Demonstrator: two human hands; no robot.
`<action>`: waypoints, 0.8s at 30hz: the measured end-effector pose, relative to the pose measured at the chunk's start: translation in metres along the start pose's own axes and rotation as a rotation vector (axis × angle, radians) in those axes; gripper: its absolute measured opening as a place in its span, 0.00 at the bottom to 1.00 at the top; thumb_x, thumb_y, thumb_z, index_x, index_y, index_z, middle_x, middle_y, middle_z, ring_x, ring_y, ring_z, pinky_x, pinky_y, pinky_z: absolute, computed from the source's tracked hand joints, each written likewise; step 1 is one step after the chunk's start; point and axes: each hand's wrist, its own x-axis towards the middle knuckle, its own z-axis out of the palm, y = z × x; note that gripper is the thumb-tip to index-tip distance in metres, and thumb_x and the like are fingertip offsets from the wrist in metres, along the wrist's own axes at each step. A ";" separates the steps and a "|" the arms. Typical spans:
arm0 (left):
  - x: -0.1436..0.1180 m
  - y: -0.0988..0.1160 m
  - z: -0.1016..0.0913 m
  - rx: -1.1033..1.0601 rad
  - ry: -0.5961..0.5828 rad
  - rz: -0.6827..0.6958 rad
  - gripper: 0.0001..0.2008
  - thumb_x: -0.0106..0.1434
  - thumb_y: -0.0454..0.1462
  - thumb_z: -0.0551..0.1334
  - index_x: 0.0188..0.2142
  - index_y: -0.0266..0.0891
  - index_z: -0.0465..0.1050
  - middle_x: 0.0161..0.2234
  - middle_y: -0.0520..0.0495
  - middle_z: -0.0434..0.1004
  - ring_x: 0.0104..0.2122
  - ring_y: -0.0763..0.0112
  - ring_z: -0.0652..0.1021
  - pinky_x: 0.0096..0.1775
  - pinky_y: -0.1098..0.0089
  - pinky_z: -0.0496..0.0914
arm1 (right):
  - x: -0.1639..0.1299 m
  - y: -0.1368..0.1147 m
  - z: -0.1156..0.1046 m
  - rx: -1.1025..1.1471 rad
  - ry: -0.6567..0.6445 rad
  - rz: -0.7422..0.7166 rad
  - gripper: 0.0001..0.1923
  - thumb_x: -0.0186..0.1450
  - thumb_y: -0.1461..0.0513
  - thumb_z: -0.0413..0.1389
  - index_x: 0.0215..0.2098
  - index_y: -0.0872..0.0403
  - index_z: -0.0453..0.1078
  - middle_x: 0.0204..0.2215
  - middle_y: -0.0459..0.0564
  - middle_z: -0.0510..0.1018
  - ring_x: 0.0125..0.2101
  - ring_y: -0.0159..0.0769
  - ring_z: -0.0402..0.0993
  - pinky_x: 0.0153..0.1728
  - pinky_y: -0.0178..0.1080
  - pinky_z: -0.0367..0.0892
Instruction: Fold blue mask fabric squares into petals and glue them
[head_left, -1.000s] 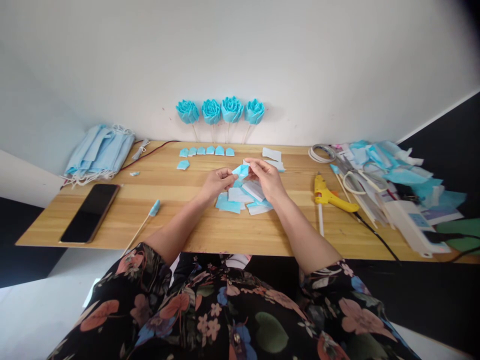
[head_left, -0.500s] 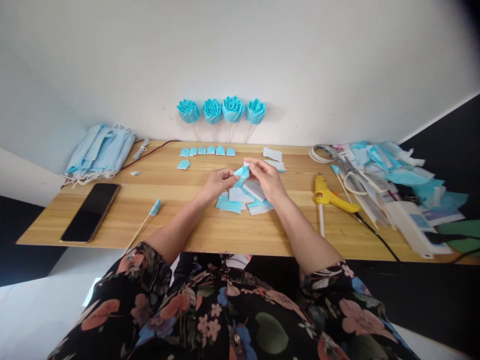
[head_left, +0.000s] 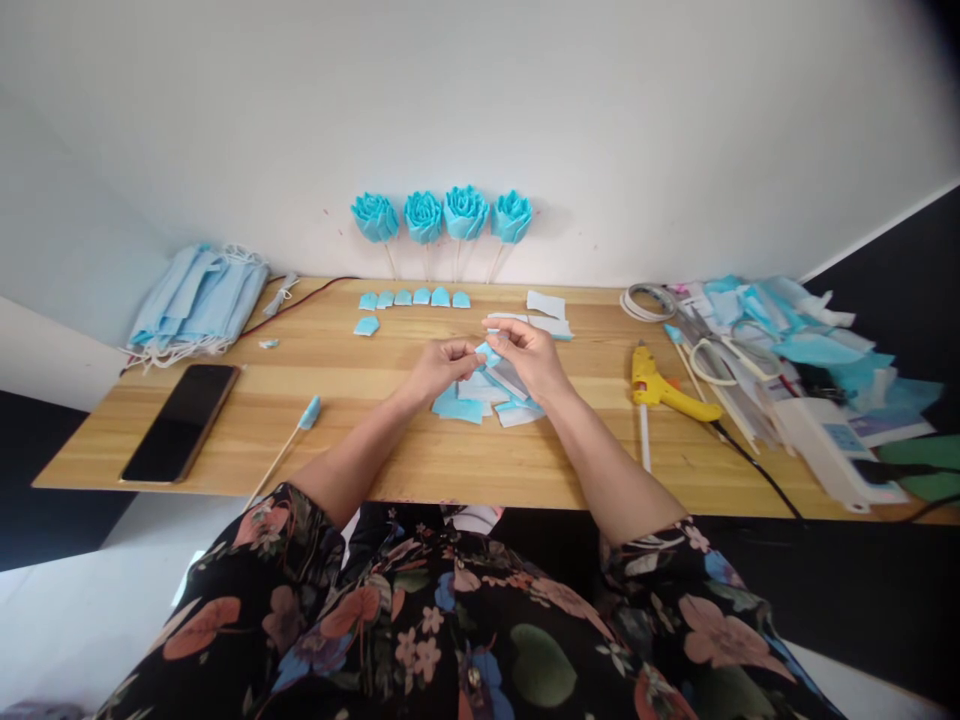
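Note:
Between my hands is a small piece of blue mask fabric [head_left: 490,354], partly folded and partly hidden by fingers. My left hand [head_left: 441,370] pinches its left edge between thumb and finger. My right hand [head_left: 527,355] pinches it from the upper right. Just beneath lie loose blue and white fabric pieces [head_left: 459,405], overlapping on the wooden table. Beyond my hands, several folded blue petals [head_left: 422,297] form a row, with a single petal [head_left: 367,326] in front of them. To the left rests a stick with a blue fabric bud [head_left: 310,413].
Several blue fabric flowers [head_left: 466,213] on sticks lean against the wall. Face masks [head_left: 196,305] and a phone [head_left: 181,424] lie left. Right are a yellow glue gun [head_left: 667,388], a tape roll [head_left: 646,303], scissors [head_left: 720,361], a white power strip [head_left: 832,455] and a scrap heap [head_left: 795,320].
The fabric piece shows smaller between my fingers, its raised upper part now folded down. My right fingers have shifted slightly over it, while my left hand has moved a little to the right.

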 end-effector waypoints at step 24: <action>0.005 -0.001 -0.006 -0.132 0.166 0.053 0.12 0.52 0.43 0.68 0.26 0.36 0.70 0.19 0.55 0.67 0.20 0.80 0.64 0.25 0.74 0.60 | -0.001 0.001 -0.002 0.132 -0.033 0.054 0.23 0.60 0.43 0.60 0.43 0.49 0.78 0.33 0.47 0.77 0.32 0.33 0.72 0.38 0.39 0.71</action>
